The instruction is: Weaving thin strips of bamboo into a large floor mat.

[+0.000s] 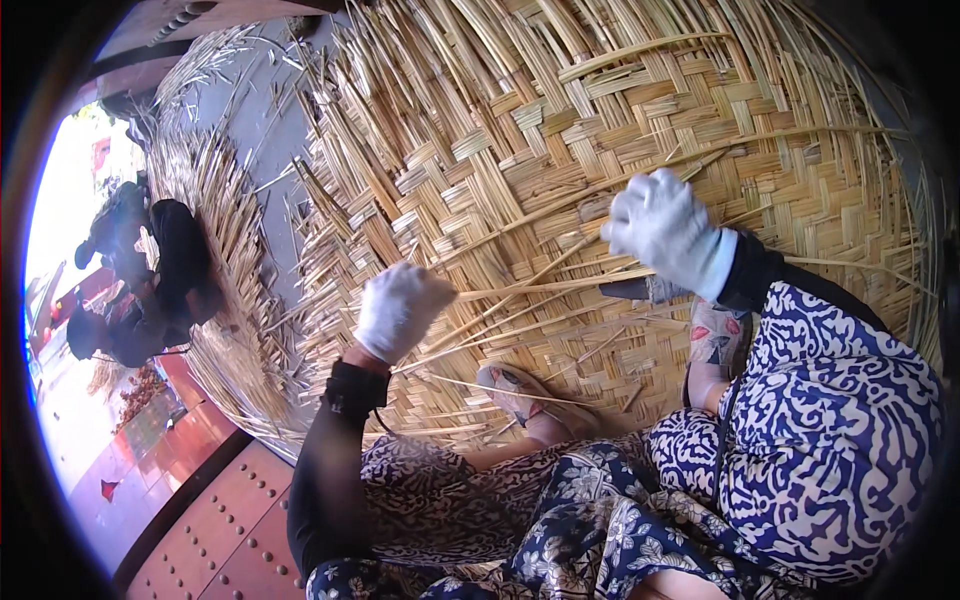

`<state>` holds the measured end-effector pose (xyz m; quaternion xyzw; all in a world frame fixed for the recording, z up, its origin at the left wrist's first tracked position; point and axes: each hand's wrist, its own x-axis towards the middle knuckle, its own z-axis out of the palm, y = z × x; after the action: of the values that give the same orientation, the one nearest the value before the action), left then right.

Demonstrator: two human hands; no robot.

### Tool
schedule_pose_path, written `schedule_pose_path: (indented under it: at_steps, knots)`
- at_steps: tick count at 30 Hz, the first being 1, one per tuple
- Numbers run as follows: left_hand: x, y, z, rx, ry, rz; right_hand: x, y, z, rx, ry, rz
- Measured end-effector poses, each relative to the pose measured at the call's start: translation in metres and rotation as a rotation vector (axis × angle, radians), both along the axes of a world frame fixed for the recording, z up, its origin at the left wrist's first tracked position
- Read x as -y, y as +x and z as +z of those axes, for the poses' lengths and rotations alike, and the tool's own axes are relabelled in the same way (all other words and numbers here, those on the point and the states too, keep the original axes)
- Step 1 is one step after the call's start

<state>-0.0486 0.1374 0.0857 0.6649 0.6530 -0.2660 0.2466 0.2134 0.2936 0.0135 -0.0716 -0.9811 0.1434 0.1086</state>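
A large woven reed mat [560,180] spreads beneath me, its flat straw-coloured strips crossing over and under. My left hand [402,312], in a white glove, is closed on a long reed strip [540,288] that runs rightward, low over the mat. Also gloved in white, my right hand [665,228] is closed in a fist above the weave; what its fingers hold is hidden. Just below its wrist shows a dark, pointed piece [628,289], whose kind I cannot make out. Several loose strips cross the mat between both hands.
My patterned shoes [520,395] rest on the mat. Unwoven reed ends [390,60] stick out at its far left edge. Beyond lies another reed mat [215,200], with a person in dark clothes [150,270] beside it. A reddish studded panel [225,525] stands lower left.
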Motion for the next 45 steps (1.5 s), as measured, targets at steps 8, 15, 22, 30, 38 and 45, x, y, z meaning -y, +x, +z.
schedule_pose_path:
  at_steps: [8,15,22,30,38,45]
  knots:
    - [0.030,0.043,-0.053,0.243,0.127,-0.238,0.013,0.018,-0.014,0.390,0.012,-0.065]
    - [0.041,0.068,-0.076,0.082,0.208,-0.197,-0.021,0.003,-0.006,0.383,0.048,-0.142]
    - [0.044,0.066,-0.057,0.296,0.230,-0.153,0.008,0.014,-0.008,0.106,0.008,0.091]
    - [0.033,0.080,-0.047,0.306,0.293,-0.210,0.001,0.003,-0.022,0.411,-0.107,0.000]
    - [-0.003,0.112,-0.039,0.292,0.582,-0.090,-0.029,0.013,0.011,0.593,-0.744,-0.052]
    - [-0.010,0.123,-0.051,0.124,0.399,0.020,-0.037,0.018,0.016,0.591,-0.796,0.025]
